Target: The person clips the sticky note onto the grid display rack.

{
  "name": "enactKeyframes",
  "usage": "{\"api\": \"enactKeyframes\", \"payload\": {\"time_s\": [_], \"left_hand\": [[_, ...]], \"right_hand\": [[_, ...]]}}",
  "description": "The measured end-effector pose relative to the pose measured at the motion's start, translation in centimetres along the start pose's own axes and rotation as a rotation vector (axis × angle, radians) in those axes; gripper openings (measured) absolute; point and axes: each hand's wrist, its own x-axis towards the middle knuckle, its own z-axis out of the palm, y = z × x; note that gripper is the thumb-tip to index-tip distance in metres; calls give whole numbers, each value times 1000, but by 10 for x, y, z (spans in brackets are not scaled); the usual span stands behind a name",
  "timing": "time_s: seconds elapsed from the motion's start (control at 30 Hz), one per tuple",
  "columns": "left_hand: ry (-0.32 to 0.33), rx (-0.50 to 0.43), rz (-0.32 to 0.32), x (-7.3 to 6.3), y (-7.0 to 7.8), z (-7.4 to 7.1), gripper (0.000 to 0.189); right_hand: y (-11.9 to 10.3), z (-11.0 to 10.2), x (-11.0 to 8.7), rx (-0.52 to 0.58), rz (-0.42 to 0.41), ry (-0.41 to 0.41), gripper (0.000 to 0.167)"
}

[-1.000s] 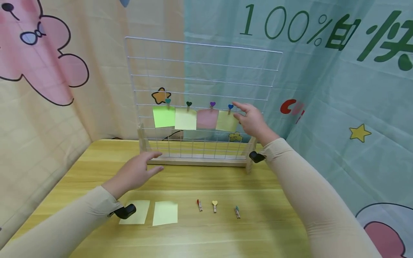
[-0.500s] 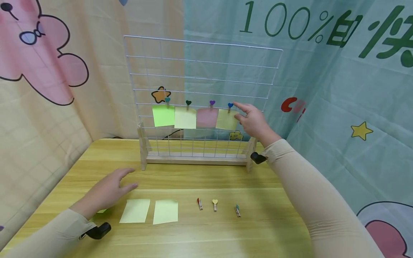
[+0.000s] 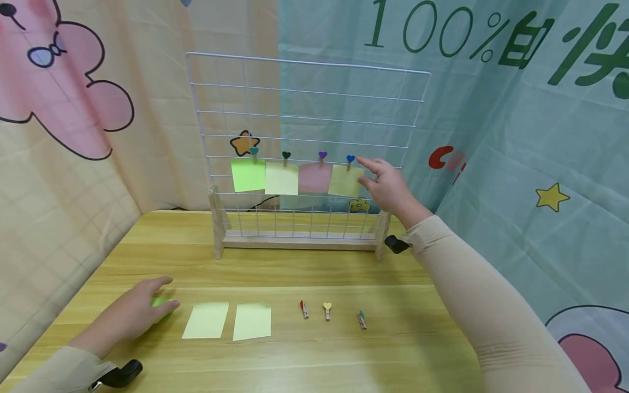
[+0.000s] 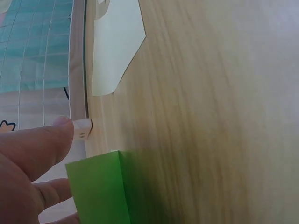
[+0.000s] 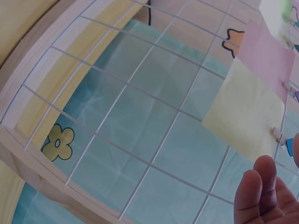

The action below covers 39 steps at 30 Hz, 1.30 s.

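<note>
In the head view my left hand (image 3: 130,314) is low over the table at the left, thumb and fingers spread apart. A bright green paper note (image 4: 98,189) lies at its fingers, partly hidden by the hand; the left wrist view shows no pinch on it. My right hand (image 3: 388,188) is raised at the wire grid, fingertips just right of a blue heart clothespin (image 3: 350,159), with a gap between thumb and index finger. That clothespin holds a pale yellow note (image 3: 345,181) on the grid. Beside it hang a pink note (image 3: 314,179), a cream note (image 3: 282,179) and a green note (image 3: 248,175), each clipped.
Two pale yellow notes, a left one (image 3: 206,321) and a right one (image 3: 253,322), lie on the table (image 3: 275,365). To their right lie a red clothespin (image 3: 304,309), a yellow heart clothespin (image 3: 327,311) and a teal clothespin (image 3: 362,320). The white wire grid (image 3: 309,114) stands in a wooden base (image 3: 300,242).
My left hand has moved down and left, from near the grid's base to the green note on the table. The right hand has stayed beside the blue heart clothespin.
</note>
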Motion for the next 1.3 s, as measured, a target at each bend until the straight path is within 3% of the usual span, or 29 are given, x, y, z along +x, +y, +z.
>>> {"api": "enactKeyframes", "payload": {"time_s": [0.27, 0.47, 0.77, 1.3], "left_hand": [[-40, 11, -58, -6, -15, 4, 86], [-20, 43, -84, -10, -20, 6, 88], [-18, 41, -72, -11, -25, 6, 80], [-56, 29, -61, -4, -38, 5, 78]], "right_hand": [[2, 0, -10, 10, -18, -11, 56], [6, 4, -25, -11, -57, -47, 57], [14, 14, -50, -31, -85, -109, 57], [40, 39, -89, -49, -28, -223, 56]]}}
